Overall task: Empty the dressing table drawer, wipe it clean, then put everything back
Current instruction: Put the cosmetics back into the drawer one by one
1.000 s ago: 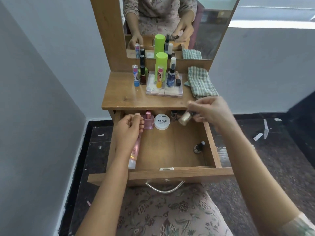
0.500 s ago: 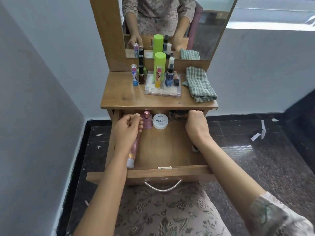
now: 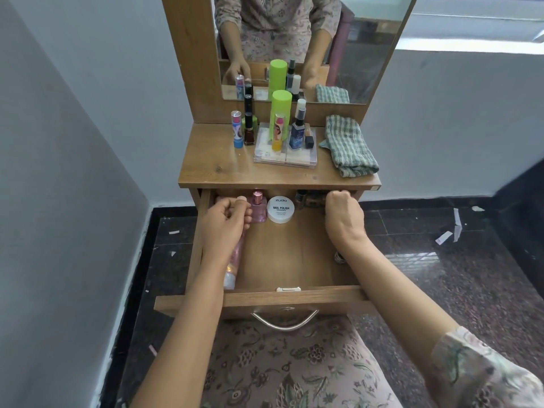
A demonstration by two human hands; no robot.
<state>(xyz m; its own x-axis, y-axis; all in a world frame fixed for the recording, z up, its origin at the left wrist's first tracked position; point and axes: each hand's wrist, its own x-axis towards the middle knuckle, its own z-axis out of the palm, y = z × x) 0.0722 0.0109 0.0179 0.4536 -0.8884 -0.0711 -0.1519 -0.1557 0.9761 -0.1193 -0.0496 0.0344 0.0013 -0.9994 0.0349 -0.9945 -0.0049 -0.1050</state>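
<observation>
Left hand: I am gripping the pink tube (image 3: 232,269) with my left hand (image 3: 226,219), fingers curled round its far end. The tube is lying flat along the drawer wall under my wrist, where it cannot roll.
Right hand: my right hand (image 3: 343,214) is reaching, curled, into the far right corner, fingertips tucked under the counter (image 3: 212,160) lip. I cannot tell whether it is holding anything.
Drawer: the drawer (image 3: 294,298) is standing pulled out beneath both forearms, and its floor is showing bare between the hands.
Between the hands: a pink perfume bottle (image 3: 258,212) is standing just right of my left fingers, with a white nail polish tub (image 3: 280,209) beside it. Small bottles (image 3: 306,198) are standing just left of the right hand, all lining the back wall.
By the right wrist: a small dark bottle (image 3: 338,257) is showing partly behind it, near the side wall.
Beyond both hands: a green checked cloth (image 3: 350,145) is lying folded on the counter beside a tall green can (image 3: 282,107), close by for wiping.
Stage: I am judging the drawer partly filled; whether I am emptying or refilling it, I cannot say.
</observation>
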